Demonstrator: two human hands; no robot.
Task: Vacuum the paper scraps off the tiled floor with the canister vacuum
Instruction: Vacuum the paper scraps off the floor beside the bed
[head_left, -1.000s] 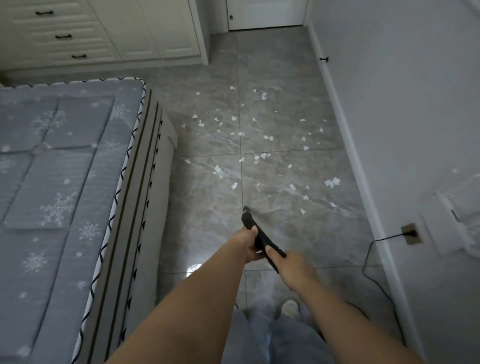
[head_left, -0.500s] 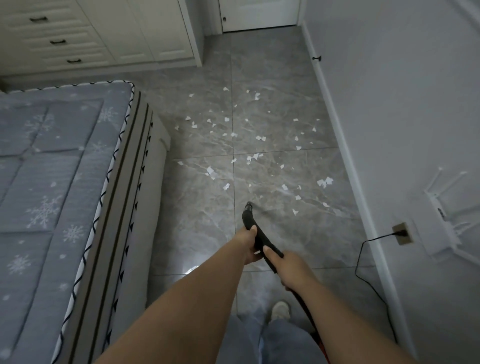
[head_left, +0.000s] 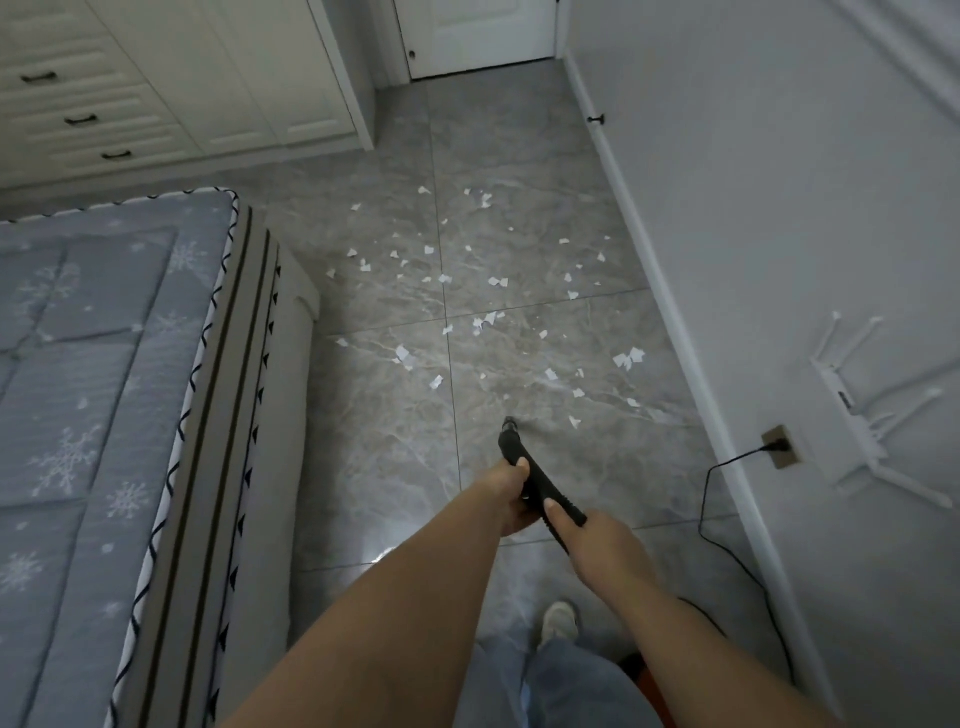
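Fingers of the left hand (head_left: 511, 501) and right hand (head_left: 597, 540) are wrapped around the black vacuum wand (head_left: 540, 480); its nozzle tip (head_left: 508, 427) sits near the closest paper scraps (head_left: 574, 421) on the tiled floor (head_left: 374, 467). Keep the tip low and sweep slowly toward the right-wall edge. No container is visible; the canister cannot be identified.

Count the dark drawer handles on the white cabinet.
3, stacked at the top left: top handle, middle handle, bottom handle. More may lie beyond the frame's edge.
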